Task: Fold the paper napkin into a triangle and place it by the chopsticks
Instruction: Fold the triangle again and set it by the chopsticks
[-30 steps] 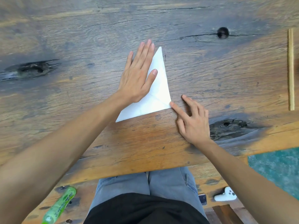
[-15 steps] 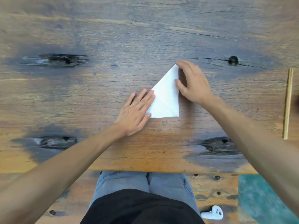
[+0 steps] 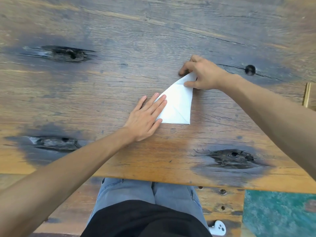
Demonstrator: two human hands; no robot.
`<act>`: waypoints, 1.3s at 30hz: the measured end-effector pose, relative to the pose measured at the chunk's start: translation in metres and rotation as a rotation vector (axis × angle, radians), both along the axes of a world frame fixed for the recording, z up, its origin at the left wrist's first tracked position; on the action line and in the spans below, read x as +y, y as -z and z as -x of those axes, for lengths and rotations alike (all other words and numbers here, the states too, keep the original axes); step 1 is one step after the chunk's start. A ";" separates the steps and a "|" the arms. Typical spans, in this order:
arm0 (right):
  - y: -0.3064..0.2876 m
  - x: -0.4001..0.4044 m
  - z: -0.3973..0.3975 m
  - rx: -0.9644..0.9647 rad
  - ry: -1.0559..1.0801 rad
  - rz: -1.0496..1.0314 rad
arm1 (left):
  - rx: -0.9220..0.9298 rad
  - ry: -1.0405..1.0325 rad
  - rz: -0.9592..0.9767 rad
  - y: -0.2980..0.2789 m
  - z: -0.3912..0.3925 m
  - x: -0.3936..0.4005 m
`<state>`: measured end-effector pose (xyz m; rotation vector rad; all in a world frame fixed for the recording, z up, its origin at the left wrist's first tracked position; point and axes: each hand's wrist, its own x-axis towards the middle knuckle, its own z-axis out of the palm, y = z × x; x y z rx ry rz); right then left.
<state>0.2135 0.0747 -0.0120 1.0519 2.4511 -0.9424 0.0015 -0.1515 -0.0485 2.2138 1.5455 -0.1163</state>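
A white paper napkin, folded into a triangle, lies near the middle of the wooden table. My left hand rests flat with its fingers spread on the napkin's left edge. My right hand pinches the napkin's far tip between thumb and fingers, and that tip is lifted slightly off the wood. The chopsticks lie at the right edge of the view, mostly cut off, well to the right of the napkin.
The table has dark knots and cracks and a small round hole. Its near edge runs above my lap. A white controller lies on the floor beside a teal mat.
The view tilted, so everything sits lower in the frame. My right hand went from the napkin's near corner to its far tip and pinched it. My left hand slid down to the left edge.
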 end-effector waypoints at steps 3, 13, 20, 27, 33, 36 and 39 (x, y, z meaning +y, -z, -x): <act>-0.004 0.004 0.000 0.000 0.028 0.045 | -0.002 0.004 -0.005 0.000 -0.003 0.005; -0.037 0.005 -0.010 0.145 0.371 -0.042 | -0.025 -0.011 -0.035 0.001 -0.026 0.042; -0.047 -0.042 -0.005 0.342 0.602 -0.147 | -0.070 -0.045 -0.088 0.001 -0.026 0.056; -0.030 -0.112 0.013 0.407 0.493 -0.184 | -0.140 -0.191 -0.101 0.002 0.018 0.030; -0.018 -0.151 0.033 0.319 0.392 -0.201 | -0.257 -0.238 -0.109 0.004 0.034 0.023; -0.008 -0.157 0.039 0.288 0.395 -0.180 | -0.254 -0.243 -0.162 0.006 0.034 0.022; -0.001 -0.160 0.043 0.277 0.389 -0.162 | -0.269 -0.248 -0.211 0.009 0.033 0.018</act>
